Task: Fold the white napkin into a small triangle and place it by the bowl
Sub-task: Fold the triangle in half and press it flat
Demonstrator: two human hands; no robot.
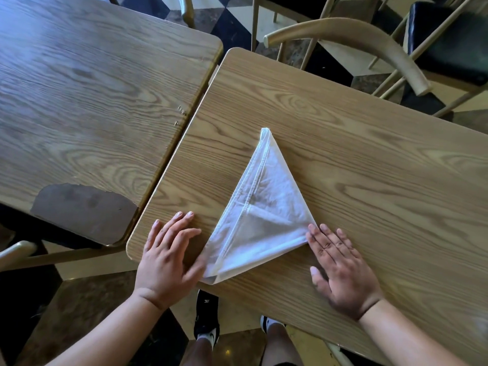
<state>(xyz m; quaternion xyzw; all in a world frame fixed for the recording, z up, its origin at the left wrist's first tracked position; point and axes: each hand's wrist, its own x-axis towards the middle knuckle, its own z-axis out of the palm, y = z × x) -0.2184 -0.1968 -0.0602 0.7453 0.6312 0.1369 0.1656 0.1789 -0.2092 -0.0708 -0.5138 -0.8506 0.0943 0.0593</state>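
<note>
The white napkin (260, 215) lies folded into a triangle on the right wooden table (369, 159), its tip pointing away from me. My left hand (169, 257) rests flat on the table, thumb touching the napkin's left lower corner. On the other side my right hand (340, 268) lies flat with fingertips at the right corner. Both hands have fingers spread and hold nothing. No bowl is in view.
A second wooden table (92, 88) stands close on the left, with a chipped dark patch (84, 210) at its near corner. Chairs (369, 43) stand behind the right table. My feet (208, 320) are on the tiled floor below the table edge.
</note>
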